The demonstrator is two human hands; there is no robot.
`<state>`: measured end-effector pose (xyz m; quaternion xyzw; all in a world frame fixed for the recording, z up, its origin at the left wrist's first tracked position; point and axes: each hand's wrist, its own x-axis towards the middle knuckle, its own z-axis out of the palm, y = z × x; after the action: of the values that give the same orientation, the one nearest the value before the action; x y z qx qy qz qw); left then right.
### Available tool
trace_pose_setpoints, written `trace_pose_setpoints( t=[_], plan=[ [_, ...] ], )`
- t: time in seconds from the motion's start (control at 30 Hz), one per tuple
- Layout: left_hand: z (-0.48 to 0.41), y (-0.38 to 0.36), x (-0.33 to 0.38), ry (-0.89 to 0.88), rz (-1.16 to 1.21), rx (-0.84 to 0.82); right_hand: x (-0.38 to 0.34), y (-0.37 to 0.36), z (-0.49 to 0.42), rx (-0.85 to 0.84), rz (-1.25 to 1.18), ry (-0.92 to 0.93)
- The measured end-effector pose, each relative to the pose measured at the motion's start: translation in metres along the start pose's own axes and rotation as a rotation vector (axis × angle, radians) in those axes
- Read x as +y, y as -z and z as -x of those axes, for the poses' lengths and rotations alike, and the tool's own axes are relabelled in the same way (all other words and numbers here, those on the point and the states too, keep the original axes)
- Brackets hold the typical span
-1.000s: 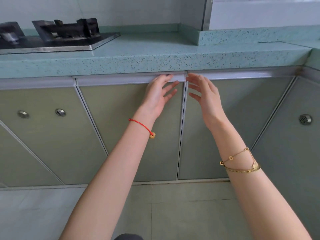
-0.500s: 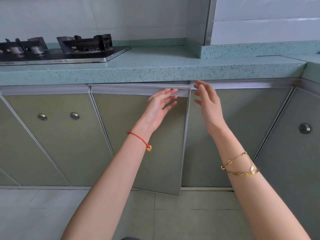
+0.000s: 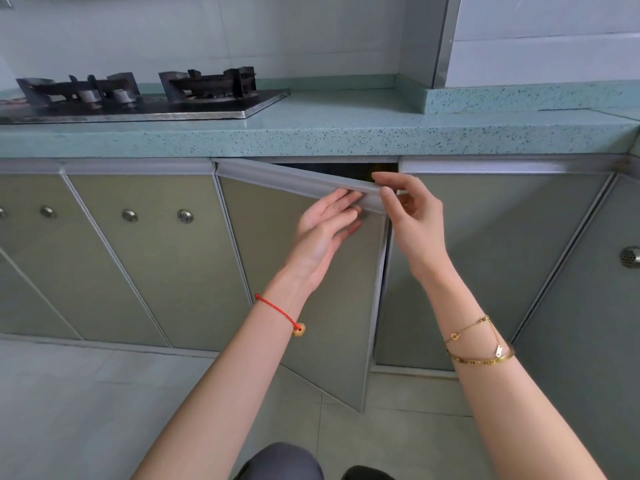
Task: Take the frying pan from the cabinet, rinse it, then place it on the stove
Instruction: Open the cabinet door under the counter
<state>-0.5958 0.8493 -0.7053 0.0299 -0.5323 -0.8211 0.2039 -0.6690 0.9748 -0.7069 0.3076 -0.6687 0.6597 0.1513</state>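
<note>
Head camera, close, down at cabinet (image 3: 263, 244)

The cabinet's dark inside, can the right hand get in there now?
Probably not yet. The door is only ajar, the gap looks narrow, and the right hand pinches the door's top edge.

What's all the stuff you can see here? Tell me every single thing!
Countertop: one, speckled teal, above the cabinets.
Stove: one, black, on it, left.
Open cabinet door: one, grey-green, middle.
Closed cabinet doors: several, grey-green, either side.
Round vents: several, silver, on closed doors.
Floor: one, pale tiles, below.
Left hand: one, red bracelet, fingers straight against the open door's rail.
Right hand: one, gold bracelets, pinching that door's top corner.
</note>
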Motion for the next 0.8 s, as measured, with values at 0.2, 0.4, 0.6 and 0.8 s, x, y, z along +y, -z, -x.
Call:
trace_pose_setpoints(
  t=[0.2, 0.4, 0.6, 0.8],
  plan=[
    [0.048, -0.001, -0.014, -0.285, -0.372, 0.212, -0.017, -0.007, 0.027, -0.036, 0.004, 0.095],
    [0.082, 0.004, -0.027, -0.594, -0.587, 0.310, -0.038, -0.018, 0.053, -0.122, -0.052, 0.159],
    [0.107, 0.031, -0.018, -0.767, -0.616, 0.479, -0.056, -0.042, 0.078, -0.264, -0.094, 0.279],
    [0.137, 0.064, -0.006, -0.888, -0.673, 0.614, -0.071, -0.074, 0.095, -0.335, 0.005, 0.481]
  ],
)
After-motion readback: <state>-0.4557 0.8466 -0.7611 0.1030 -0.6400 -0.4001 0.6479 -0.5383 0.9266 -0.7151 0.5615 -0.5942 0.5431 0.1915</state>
